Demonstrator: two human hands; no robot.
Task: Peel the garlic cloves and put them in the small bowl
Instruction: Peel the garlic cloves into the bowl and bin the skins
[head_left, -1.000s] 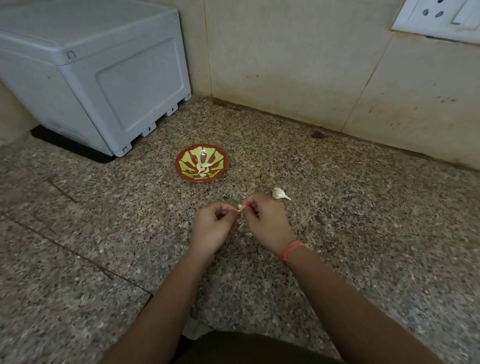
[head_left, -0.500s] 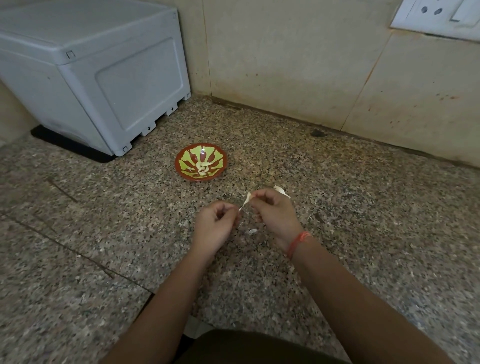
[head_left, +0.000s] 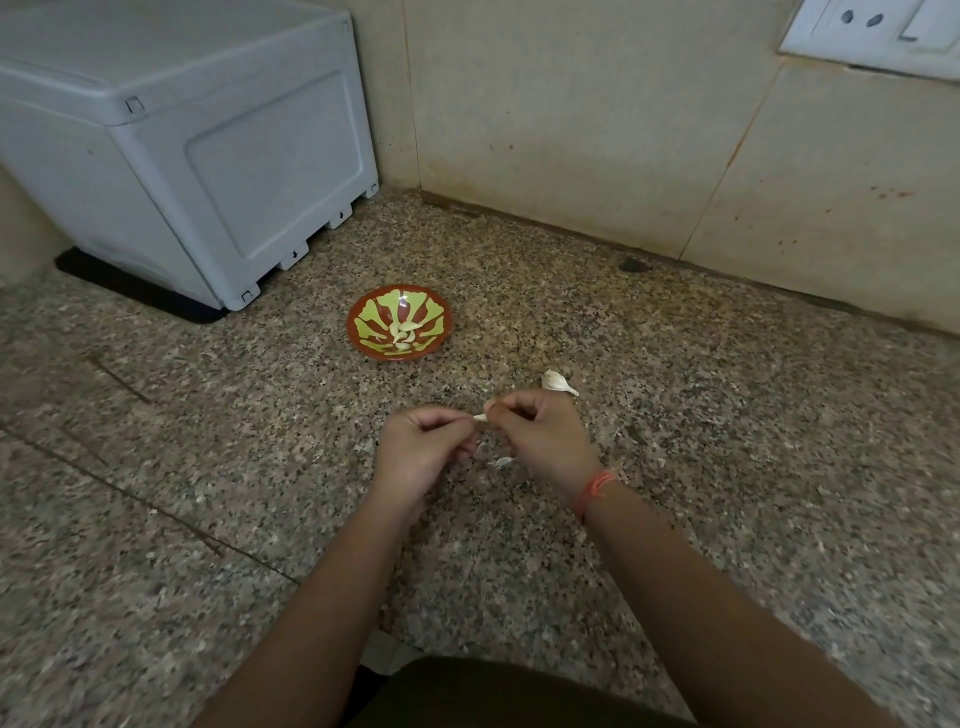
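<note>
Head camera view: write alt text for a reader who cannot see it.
The left hand and right hand pinch one garlic clove between them above a speckled stone counter. Beyond them sits a small bowl holding peeled cloves; an unpeeled clove lies on the counter by the right hand. A grey box stands back left.

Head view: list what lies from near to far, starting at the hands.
Left hand and right hand, side by side, both pinching the held clove → loose clove → small bowl → grey box → wall socket.
</note>
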